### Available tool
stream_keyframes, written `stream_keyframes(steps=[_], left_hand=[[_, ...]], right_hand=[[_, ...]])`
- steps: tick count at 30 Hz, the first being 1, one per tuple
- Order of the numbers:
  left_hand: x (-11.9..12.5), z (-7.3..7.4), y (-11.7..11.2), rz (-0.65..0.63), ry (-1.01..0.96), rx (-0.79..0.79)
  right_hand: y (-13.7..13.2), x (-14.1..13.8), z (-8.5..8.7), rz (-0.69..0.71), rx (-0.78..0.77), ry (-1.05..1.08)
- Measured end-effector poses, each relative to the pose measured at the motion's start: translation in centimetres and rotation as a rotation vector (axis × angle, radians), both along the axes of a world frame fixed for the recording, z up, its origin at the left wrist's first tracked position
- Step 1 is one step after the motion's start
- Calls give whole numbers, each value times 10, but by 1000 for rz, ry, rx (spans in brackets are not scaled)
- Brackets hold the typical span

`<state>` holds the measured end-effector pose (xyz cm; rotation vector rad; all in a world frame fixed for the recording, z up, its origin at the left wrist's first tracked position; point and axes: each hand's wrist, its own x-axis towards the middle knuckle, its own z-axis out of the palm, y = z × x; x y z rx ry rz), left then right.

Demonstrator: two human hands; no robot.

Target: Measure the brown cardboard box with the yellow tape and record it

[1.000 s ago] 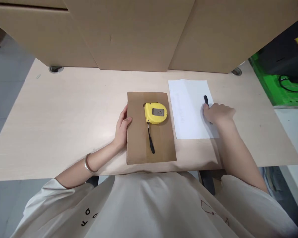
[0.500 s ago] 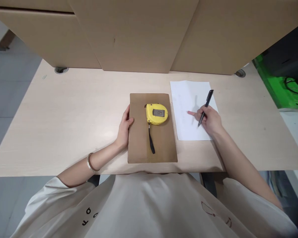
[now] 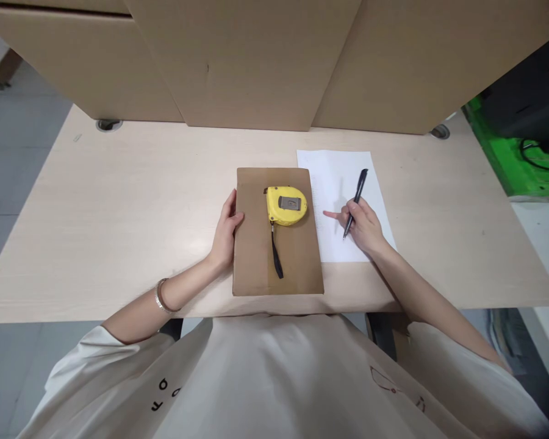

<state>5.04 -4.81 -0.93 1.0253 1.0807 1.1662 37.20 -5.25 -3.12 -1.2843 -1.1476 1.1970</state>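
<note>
A flat brown cardboard box (image 3: 251, 256) lies near the front edge of the desk. My left hand (image 3: 226, 235) is closed on its left side, thumb along the top edge and the other fingers against the side. On top of the box rests a yellow tape measure (image 3: 274, 210) with a metal clip and a black wrist strap (image 3: 277, 256). My right hand (image 3: 363, 225) grips a black pen (image 3: 360, 186), tilted, with one finger stretched out onto a white sheet of paper (image 3: 336, 167). Faint lines of print show on the sheet, whose left part is hidden behind the box.
Large cardboard boxes (image 3: 251, 73) stand along the back of the wooden desk (image 3: 119, 213). Cable holes (image 3: 108, 125) sit at the rear corners. To the right is a green crate-like object (image 3: 498, 152) with a black cable.
My right hand, still holding the pen, has moved left, and the sheet has slid left with it toward the box. My left hand keeps its hold; the tape measure stays on the box.
</note>
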Motion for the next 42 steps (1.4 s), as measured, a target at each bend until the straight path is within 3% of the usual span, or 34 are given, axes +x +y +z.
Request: stream_keyframes(steps=[12, 21, 42], left_hand=[[-2, -3, 0, -29, 41, 24], [-2, 0, -1, -16, 42, -1], [-6, -7, 0, -42, 87, 29]], right_hand=[[2, -2, 10, 235, -201, -142], [-4, -7, 15, 272, -144, -299], [-4, -9, 20, 256, -202, -338]])
